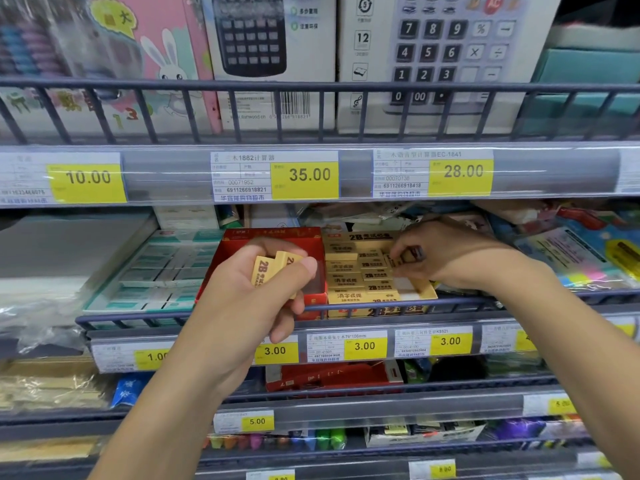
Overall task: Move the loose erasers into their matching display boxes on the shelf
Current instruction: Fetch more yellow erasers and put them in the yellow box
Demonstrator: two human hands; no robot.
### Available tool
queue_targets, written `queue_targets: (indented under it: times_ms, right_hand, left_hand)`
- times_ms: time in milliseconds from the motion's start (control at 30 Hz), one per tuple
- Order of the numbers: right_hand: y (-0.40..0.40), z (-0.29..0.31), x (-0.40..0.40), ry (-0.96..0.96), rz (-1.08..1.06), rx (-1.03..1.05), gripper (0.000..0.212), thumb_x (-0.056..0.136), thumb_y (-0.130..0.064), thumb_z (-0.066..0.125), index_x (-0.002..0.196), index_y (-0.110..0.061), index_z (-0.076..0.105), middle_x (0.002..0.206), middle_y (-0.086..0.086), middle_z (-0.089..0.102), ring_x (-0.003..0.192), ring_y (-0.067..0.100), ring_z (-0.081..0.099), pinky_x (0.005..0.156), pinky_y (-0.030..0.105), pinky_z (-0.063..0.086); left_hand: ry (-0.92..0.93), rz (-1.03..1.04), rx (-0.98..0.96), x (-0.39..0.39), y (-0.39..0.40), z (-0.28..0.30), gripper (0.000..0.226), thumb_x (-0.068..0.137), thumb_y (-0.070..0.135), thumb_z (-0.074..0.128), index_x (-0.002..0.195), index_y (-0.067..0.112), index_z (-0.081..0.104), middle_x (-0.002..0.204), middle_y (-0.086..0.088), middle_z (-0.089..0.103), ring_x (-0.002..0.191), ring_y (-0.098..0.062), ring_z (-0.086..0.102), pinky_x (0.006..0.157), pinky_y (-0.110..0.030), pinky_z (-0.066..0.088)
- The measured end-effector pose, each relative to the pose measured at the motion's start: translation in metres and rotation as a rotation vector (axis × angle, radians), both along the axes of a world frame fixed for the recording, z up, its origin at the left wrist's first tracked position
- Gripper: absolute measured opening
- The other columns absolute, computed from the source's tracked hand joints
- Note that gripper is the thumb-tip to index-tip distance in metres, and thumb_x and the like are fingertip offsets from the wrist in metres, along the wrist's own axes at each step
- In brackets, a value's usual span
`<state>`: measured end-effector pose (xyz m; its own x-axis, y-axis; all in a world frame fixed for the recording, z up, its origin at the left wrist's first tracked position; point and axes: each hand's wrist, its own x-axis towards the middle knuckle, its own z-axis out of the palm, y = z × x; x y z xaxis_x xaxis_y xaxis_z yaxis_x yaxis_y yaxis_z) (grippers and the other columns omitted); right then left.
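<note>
2B erasers (273, 268), two, gripped in left hand (256, 292) before red display box (311, 244); another pinched by right hand (443, 254) over yellow display box (360, 271), at 3 o'clock.

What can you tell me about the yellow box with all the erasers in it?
The yellow display box looks like thin card, open on top, printed "2B" on its front and back flap. It sits flat on the wire shelf, beside a red box. Rows of yellow erasers nearly fill it. The right hand reaches inside, pinching one eraser.
</note>
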<state>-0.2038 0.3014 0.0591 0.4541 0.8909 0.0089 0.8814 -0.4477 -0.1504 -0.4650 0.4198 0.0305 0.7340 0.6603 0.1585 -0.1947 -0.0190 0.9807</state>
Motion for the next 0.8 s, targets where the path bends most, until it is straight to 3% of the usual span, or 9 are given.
queue_targets:
  times_ms: [133,233,333,467,600,667,800]
  right_hand:
    - [0.004,-0.001,0.003,-0.011,0.023,0.018,0.024,0.086,-0.045,0.073,0.109,-0.037,0.071,0.113,-0.012,0.059,0.105,0.013,0.051,0.086,0.028,0.043]
    - [0.008,-0.001,0.001,-0.045,0.013,0.047,0.023,0.088,-0.041,0.073,0.111,-0.036,0.072,0.102,-0.016,0.055,0.094,0.009,0.050,0.066,0.015,0.035]
    - [0.010,-0.002,0.000,-0.052,0.003,0.077,0.021,0.090,-0.038,0.072,0.110,-0.032,0.072,0.102,-0.016,0.056,0.086,0.005,0.049,0.060,0.006,0.026]
    - [0.009,-0.002,0.000,-0.005,-0.011,0.100,0.018,0.087,-0.037,0.075,0.104,-0.033,0.071,0.097,-0.020,0.059,0.076,-0.010,0.043,0.060,0.007,0.027]
    - [0.001,0.006,-0.006,0.021,-0.017,0.151,0.019,0.085,-0.042,0.076,0.099,-0.040,0.065,0.085,-0.030,0.055,0.072,-0.013,0.049,0.056,0.003,0.036]
    - [-0.005,0.008,-0.019,0.180,0.014,0.324,0.016,0.085,-0.037,0.077,0.095,-0.041,0.066,0.080,-0.027,0.063,0.073,-0.014,0.057,0.061,-0.001,0.036]
    - [-0.017,0.015,-0.063,0.594,0.349,0.584,0.021,0.088,-0.021,0.077,0.106,-0.031,0.075,0.095,-0.016,0.074,0.075,-0.004,0.065,0.068,0.009,0.048]
  left_hand:
    - [-0.003,-0.007,0.006,-0.001,0.001,0.000,0.027,0.070,0.044,0.084,0.090,0.027,0.076,0.078,-0.012,0.068,0.064,-0.027,0.045,0.041,-0.025,0.037]
    - [-0.001,-0.007,0.014,-0.001,0.000,-0.001,0.028,0.069,0.045,0.083,0.090,0.027,0.076,0.078,-0.011,0.068,0.065,-0.027,0.046,0.042,-0.025,0.038]
    - [-0.001,-0.008,0.008,0.000,0.000,-0.001,0.027,0.070,0.044,0.083,0.090,0.027,0.076,0.078,-0.011,0.068,0.065,-0.027,0.047,0.042,-0.025,0.038]
    - [0.017,-0.014,-0.007,-0.001,-0.001,0.000,0.025,0.073,0.042,0.083,0.091,0.027,0.075,0.074,-0.010,0.067,0.056,-0.023,0.046,0.043,-0.023,0.039]
    - [0.041,-0.053,-0.017,-0.001,-0.003,0.004,0.024,0.080,0.043,0.087,0.083,0.023,0.075,0.066,-0.008,0.064,0.041,-0.018,0.043,0.040,-0.020,0.039]
    - [0.043,-0.079,-0.008,-0.001,-0.006,0.006,0.031,0.079,0.050,0.081,0.081,0.020,0.074,0.063,-0.008,0.063,0.037,-0.017,0.042,0.039,-0.019,0.038]
    - [0.031,-0.113,-0.004,0.000,-0.012,0.008,0.041,0.076,0.053,0.075,0.086,0.014,0.071,0.063,-0.005,0.065,0.036,-0.013,0.040,0.036,-0.019,0.034]
